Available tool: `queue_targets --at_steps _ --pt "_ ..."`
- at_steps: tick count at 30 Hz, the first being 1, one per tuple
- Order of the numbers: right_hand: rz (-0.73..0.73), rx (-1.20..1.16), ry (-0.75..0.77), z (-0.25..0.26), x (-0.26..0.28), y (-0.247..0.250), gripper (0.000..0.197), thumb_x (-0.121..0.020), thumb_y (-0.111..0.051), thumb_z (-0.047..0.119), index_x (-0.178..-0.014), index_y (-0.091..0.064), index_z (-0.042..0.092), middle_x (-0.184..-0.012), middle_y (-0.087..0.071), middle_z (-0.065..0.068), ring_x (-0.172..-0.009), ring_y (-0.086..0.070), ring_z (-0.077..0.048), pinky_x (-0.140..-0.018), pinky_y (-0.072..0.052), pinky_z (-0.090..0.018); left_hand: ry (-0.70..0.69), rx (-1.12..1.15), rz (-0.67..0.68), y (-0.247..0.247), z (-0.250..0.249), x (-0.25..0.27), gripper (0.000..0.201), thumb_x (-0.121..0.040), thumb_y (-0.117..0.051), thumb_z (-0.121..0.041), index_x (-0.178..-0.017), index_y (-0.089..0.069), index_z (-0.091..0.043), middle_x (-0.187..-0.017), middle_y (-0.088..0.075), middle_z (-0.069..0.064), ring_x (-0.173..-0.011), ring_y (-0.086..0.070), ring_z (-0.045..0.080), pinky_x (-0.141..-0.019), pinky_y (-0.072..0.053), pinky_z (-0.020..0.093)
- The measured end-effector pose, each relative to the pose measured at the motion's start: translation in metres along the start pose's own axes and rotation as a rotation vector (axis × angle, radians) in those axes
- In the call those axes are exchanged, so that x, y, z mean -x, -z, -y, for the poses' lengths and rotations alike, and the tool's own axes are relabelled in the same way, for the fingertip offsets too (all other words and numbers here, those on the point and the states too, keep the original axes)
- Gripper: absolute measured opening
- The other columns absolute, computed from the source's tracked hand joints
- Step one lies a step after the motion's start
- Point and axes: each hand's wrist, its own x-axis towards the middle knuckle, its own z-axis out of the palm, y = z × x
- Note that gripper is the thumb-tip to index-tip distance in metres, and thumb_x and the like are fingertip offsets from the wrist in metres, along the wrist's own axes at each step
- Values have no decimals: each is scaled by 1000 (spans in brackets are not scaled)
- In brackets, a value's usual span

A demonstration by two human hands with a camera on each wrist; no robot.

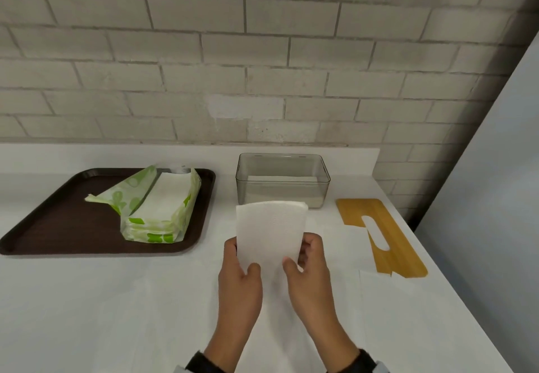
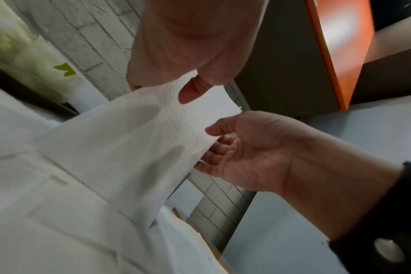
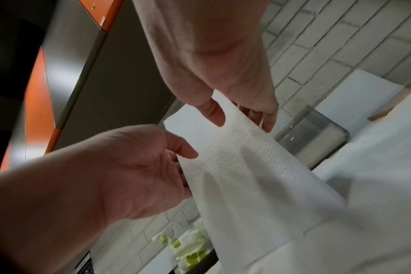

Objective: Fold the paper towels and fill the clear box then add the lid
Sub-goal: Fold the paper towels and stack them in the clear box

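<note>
Both hands hold up a folded white paper towel point(image 1: 271, 227) above the table, in front of the clear box point(image 1: 242, 186). My left hand point(image 1: 243, 259) pinches its lower left edge, thumb in front and fingers behind. On the lower right edge my right hand point(image 1: 302, 253) pinches it the same way. The left wrist view shows the towel point(image 2: 153, 139) pinched by the left hand point(image 2: 176, 89), with the right hand point(image 2: 246, 152) opposite. In the right wrist view the right hand point(image 3: 242, 118) pinches the towel point(image 3: 242, 157). White folded towels point(image 1: 281, 178) lie in the box's bottom. The wooden slotted lid point(image 1: 399, 244) lies to the right.
A brown tray point(image 1: 58, 221) at the left carries an opened green-and-white pack of paper towels point(image 1: 157, 212). Flat white sheets point(image 1: 388, 299) lie on the white table under and right of my hands, one overlapping the lid's near edge. A brick wall stands behind; the table's edge runs along the right.
</note>
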Motion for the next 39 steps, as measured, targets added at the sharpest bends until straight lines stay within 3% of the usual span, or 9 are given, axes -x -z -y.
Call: queue_targets --at_steps 4,8,13,18,22,27,32,36,39 --pt "-17 13 26 9 -1 -1 28 -94 -47 6 -110 -37 27 -97 -51 19 -86 -55 4 -63 -47 -3 -38 13 11 -2 -9 2 45 -88 -37 11 -104 -42 -31 -94 -52 -20 -79 -57 -10 -57 -41 -1" --pt "-92 -26 130 19 -2 2 34 -94 -50 12 -115 -32 32 -107 -52 20 -94 -56 3 -70 -49 -3 -116 69 8 -4 -18 5 47 -90 -38 13 -103 -39 -32 -101 -51 -21 -83 -52 -24 -58 -44 0" --pt "51 130 -16 3 1 -1 44 -92 -49 4 -114 -24 32 -101 -46 17 -98 -55 -8 -60 -42 2 -8 22 66 -7 -2 6 51 -85 -37 16 -112 -36 -26 -100 -52 -16 -85 -57 0 -58 -45 2" --pt "17 102 28 0 2 0 38 -95 -47 9 -118 -27 32 -112 -49 13 -105 -53 -8 -83 -42 -6 -24 5 47 -8 -2 8 48 -88 -35 14 -104 -39 -31 -97 -55 -15 -80 -57 -14 -61 -42 0" --pt "-55 179 120 1 0 0 27 -97 -44 20 -117 -31 33 -108 -47 18 -97 -52 -1 -72 -42 0 -71 -8 40 -7 -4 6 41 -93 -38 7 -108 -36 -31 -99 -53 -19 -84 -57 -8 -62 -43 0" --pt "29 272 40 -8 4 -1 18 -99 -37 10 -103 -33 27 -94 -51 10 -78 -54 0 -61 -45 -5 1 -98 101 -8 9 7 32 -93 -37 5 -113 -33 -21 -106 -52 -5 -86 -54 2 -61 -45 1" --pt "13 185 20 -2 4 0 23 -97 -40 9 -106 -32 28 -91 -51 14 -83 -58 -6 -59 -47 -9 -37 -72 90 -9 4 11 26 -98 -36 -2 -100 -36 -28 -101 -56 -9 -87 -57 0 -62 -46 4" --pt "-27 48 82 11 8 3 37 -95 -50 19 -117 -25 35 -99 -42 32 -83 -55 5 -59 -46 -2 -89 -19 55 -7 -6 13 32 -97 -41 -3 -116 -33 -28 -106 -52 -16 -91 -56 3 -63 -46 1" --pt "12 81 39 5 10 -1 39 -96 -47 22 -119 -19 39 -103 -45 26 -87 -55 3 -63 -46 -3 -60 -78 60 -8 1 11 36 -96 -44 -5 -116 -30 -31 -110 -51 -11 -96 -56 9 -65 -50 5"
